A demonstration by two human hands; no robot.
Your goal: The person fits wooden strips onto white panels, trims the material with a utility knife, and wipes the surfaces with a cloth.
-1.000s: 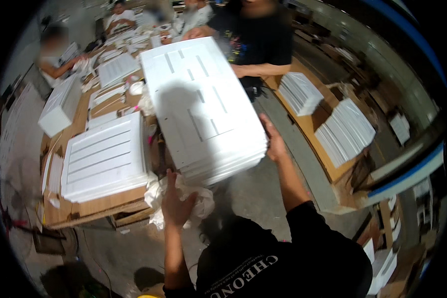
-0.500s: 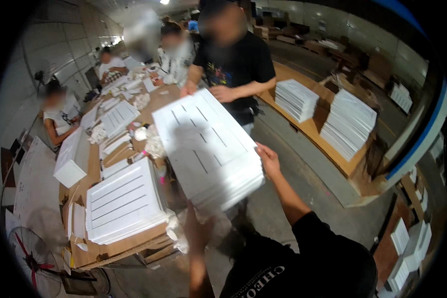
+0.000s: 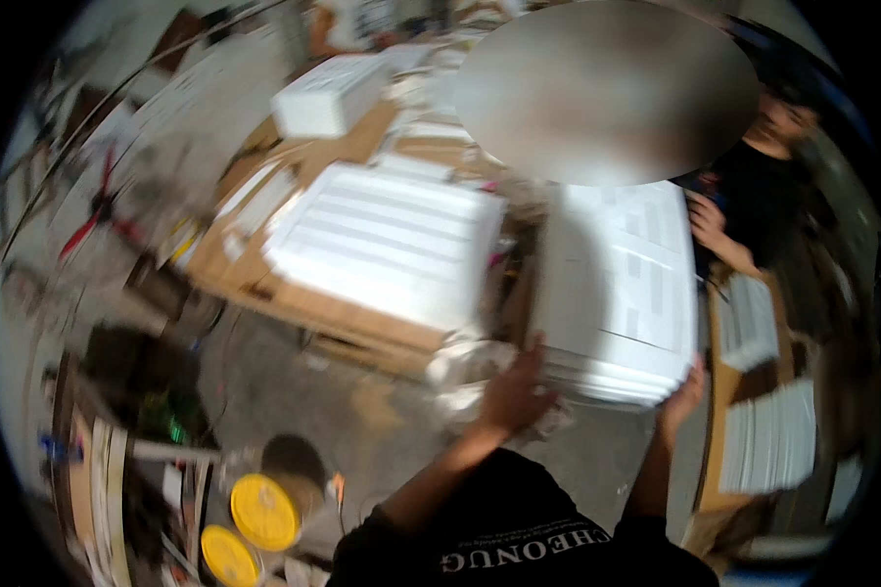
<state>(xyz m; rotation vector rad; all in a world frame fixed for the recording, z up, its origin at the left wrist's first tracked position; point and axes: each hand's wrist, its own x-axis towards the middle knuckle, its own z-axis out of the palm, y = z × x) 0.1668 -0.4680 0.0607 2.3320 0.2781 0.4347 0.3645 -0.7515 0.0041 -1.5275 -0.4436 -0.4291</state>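
Note:
A stack of white flat panels (image 3: 619, 284) with long slots on the top one hangs in front of me, between the worktable and a co-worker. My left hand (image 3: 519, 393) is closed at its near left corner, fingers along the side. At the near right corner my right hand (image 3: 683, 396) grips the edge, its fingers partly hidden under the panels. The co-worker's hand (image 3: 710, 227) rests at the stack's far right edge. Left of it, another pile of white slotted panels (image 3: 387, 240) lies on the wooden worktable (image 3: 362, 326). Motion blurs the picture.
A white block-shaped stack (image 3: 331, 96) stands farther back on the table. On a bench at right are more white panel stacks (image 3: 768, 440). Crumpled white wrapping (image 3: 470, 367) hangs by the table corner. Yellow-lidded buckets (image 3: 264, 512) and a red-bladed fan (image 3: 98, 210) are at left.
The view has swung left and down, so the held stack now appears farther right. My left hand, earlier just off the stack, has come up to its near left corner.

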